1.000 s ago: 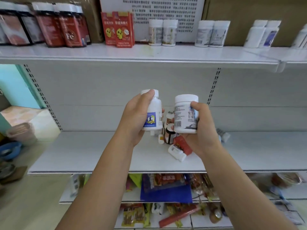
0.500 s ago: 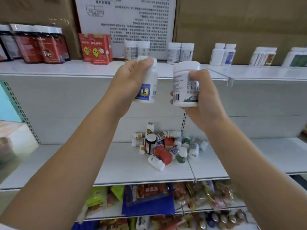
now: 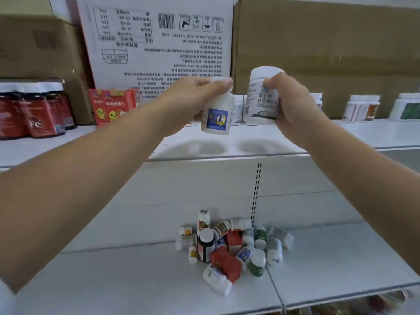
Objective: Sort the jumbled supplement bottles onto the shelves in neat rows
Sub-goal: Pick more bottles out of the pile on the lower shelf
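Note:
My left hand grips a white bottle with a blue label, held upright just above the upper shelf. My right hand grips a wider white bottle with dark printed text, also upright over that shelf, to the right of the first. Both bottles cast shadows on the shelf surface below them. A jumbled pile of small bottles and red boxes lies on the lower shelf, far below both hands.
On the upper shelf stand dark red jars at left, red boxes beside them, and white bottles in a row at right. Cardboard boxes stand behind. Some white bottles are partly hidden behind my hands.
Both hands have risen with their bottles from in front of the lower shelf to above the upper shelf. The view has tilted up and moved closer.

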The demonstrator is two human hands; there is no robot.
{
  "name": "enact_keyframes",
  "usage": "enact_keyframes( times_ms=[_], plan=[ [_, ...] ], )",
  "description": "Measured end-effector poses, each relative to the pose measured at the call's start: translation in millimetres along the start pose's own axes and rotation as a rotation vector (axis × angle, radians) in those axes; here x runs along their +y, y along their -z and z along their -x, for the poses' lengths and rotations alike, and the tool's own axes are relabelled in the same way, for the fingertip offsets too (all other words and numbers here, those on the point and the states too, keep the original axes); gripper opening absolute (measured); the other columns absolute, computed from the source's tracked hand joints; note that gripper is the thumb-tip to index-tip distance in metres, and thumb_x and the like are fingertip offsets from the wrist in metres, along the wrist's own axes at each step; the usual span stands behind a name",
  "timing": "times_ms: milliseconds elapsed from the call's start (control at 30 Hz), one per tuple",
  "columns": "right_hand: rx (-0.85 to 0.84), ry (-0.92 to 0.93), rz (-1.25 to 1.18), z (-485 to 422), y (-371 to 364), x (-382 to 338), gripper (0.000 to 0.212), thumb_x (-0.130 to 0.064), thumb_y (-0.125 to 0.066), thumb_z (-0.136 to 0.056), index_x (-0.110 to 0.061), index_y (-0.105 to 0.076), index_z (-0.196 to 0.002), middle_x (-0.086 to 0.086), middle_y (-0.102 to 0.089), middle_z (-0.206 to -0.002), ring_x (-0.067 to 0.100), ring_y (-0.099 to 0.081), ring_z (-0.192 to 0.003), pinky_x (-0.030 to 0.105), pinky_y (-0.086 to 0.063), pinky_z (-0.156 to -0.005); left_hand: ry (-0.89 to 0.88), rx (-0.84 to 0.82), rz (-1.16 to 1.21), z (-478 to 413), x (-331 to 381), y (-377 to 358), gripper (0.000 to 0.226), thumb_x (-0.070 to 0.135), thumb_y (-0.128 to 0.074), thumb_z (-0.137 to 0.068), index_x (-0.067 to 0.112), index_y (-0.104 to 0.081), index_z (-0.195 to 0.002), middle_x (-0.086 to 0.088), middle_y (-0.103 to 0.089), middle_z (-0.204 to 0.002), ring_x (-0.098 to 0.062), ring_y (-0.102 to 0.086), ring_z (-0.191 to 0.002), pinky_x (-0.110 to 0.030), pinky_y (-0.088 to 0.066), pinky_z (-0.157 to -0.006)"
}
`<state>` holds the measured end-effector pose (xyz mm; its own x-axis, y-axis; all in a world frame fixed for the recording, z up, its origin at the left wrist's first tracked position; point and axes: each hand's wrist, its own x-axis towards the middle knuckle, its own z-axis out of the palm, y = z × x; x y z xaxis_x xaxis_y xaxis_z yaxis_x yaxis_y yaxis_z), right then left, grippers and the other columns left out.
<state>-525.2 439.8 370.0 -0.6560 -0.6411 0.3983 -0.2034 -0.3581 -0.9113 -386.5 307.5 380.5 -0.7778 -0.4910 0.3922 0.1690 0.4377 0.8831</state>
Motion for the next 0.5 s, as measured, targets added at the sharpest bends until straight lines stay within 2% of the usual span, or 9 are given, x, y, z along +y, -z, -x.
enact_keyframes(
  times_ms=[100,167,200,267,333,400,500],
  plan=[
    [-0.008,-0.019,0.227,-45,19,10,0.029,-0.027,-0.065,-0.078,-0.012,-0.048,-0.096,0.009,-0.055,-0.091,0.020,-0.059,-0.075,0.039,-0.055,-0.072,0.025,-0.041,-0.086,-34,-7,8,0.019,0.032,-0.067,-0.091,0.013,-0.068,-0.092,0.000,-0.074,-0.082,-0.012,-0.071,-0.073,-0.027,-0.059,-0.069],
    [-0.036,-0.054,0.353,-69,34,20,0.025,-0.023,-0.067,-0.083,-0.015,-0.048,-0.096,0.008,-0.055,-0.088,0.019,-0.056,-0.073,0.034,-0.052,-0.067,0.038,-0.061,-0.114,-54,-13,10,0.021,0.031,-0.068,-0.090,0.011,-0.068,-0.096,-0.001,-0.073,-0.083,-0.011,-0.071,-0.070,-0.024,-0.058,-0.063],
    [-0.063,-0.071,0.406,-78,41,25,0.025,-0.021,-0.069,-0.084,-0.017,-0.048,-0.098,0.008,-0.057,-0.090,0.020,-0.058,-0.076,0.032,-0.053,-0.069,0.045,-0.063,-0.122,-63,-16,10,0.020,0.030,-0.068,-0.089,0.011,-0.067,-0.097,0.000,-0.073,-0.082,-0.009,-0.071,-0.068,-0.023,-0.057,-0.062],
    [-0.107,-0.091,0.493,-94,53,35,0.029,-0.019,-0.072,-0.083,-0.019,-0.050,-0.102,0.009,-0.061,-0.102,0.019,-0.064,-0.088,0.034,-0.056,-0.080,0.052,-0.067,-0.147,-77,-22,8,0.018,0.027,-0.069,-0.089,0.012,-0.067,-0.099,0.001,-0.072,-0.082,-0.006,-0.070,-0.067,-0.024,-0.059,-0.064],
    [-0.136,-0.095,0.554,-102,62,41,0.033,-0.018,-0.075,-0.081,-0.021,-0.052,-0.105,0.008,-0.062,-0.111,0.018,-0.065,-0.097,0.033,-0.055,-0.081,0.047,-0.089,-0.196,-89,-29,5,0.015,0.027,-0.069,-0.089,0.016,-0.067,-0.099,0.002,-0.071,-0.087,-0.008,-0.068,-0.073,-0.028,-0.059,-0.074],
    [-0.160,-0.086,0.562,-107,67,45,0.033,-0.015,-0.075,-0.082,-0.023,-0.053,-0.106,0.007,-0.063,-0.110,0.017,-0.064,-0.099,0.030,-0.054,-0.081,0.050,-0.092,-0.230,-97,-35,2,0.013,0.029,-0.070,-0.089,0.020,-0.069,-0.099,0.000,-0.071,-0.095,-0.012,-0.067,-0.084,-0.033,-0.058,-0.080],
    [-0.160,-0.058,0.524,-110,71,50,0.036,-0.008,-0.073,-0.084,-0.021,-0.052,-0.111,0.005,-0.062,-0.104,0.017,-0.063,-0.096,0.033,-0.054,-0.086,0.091,-0.079,-0.218,-104,-42,0,0.020,0.029,-0.071,-0.088,0.018,-0.070,-0.104,0.000,-0.071,-0.099,-0.015,-0.068,-0.088,-0.033,-0.060,-0.080]
  ],
)
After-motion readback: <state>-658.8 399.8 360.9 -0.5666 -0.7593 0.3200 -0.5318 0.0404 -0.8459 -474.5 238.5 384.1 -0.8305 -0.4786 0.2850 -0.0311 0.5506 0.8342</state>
